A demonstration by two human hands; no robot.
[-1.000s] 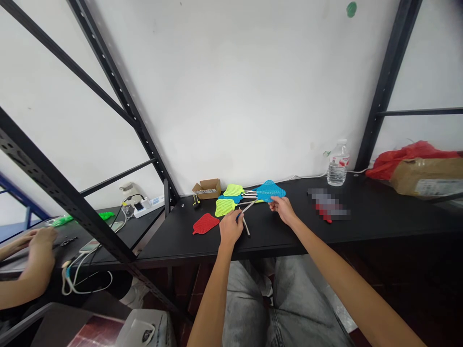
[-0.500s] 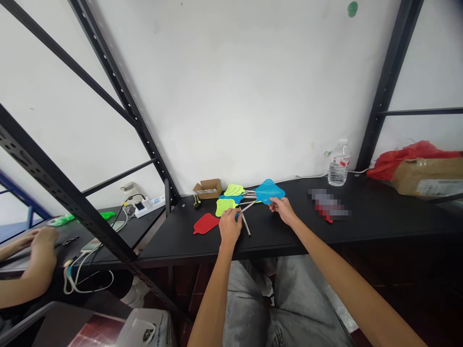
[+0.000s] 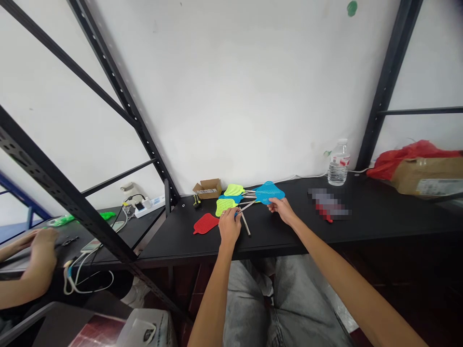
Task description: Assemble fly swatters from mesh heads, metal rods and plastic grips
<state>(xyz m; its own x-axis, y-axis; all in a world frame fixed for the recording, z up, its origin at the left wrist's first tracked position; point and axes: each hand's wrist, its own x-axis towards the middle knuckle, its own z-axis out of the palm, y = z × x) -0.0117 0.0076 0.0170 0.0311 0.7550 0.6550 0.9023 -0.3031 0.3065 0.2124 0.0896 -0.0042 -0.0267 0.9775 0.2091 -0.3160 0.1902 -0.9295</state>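
Black tabletop meets a white wall. Left of the blue paddle lie a red paddle and a lime paddle; then the left hand pinches a thin rod angled toward it. At its near edge the right hand clasps it; a loose pinch might let the rod slip

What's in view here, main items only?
blue paddles: 2, blue, one held, one centre
yellow paddles: 2+, yellow, centre
red paddle: 1, red, front left
rods: several, silver, centre
small box: 1, brown, back left
bottle: 1, clear, back right
pixelated item: count unclear, partly red, right
bag: 1, red, far right
carton: 1, brown, far right
power strip: 1, white, left table
co-worker's hands: 2, bare, far left
left hand: 1, bare, on rod
right hand: 1, bare, on paddle
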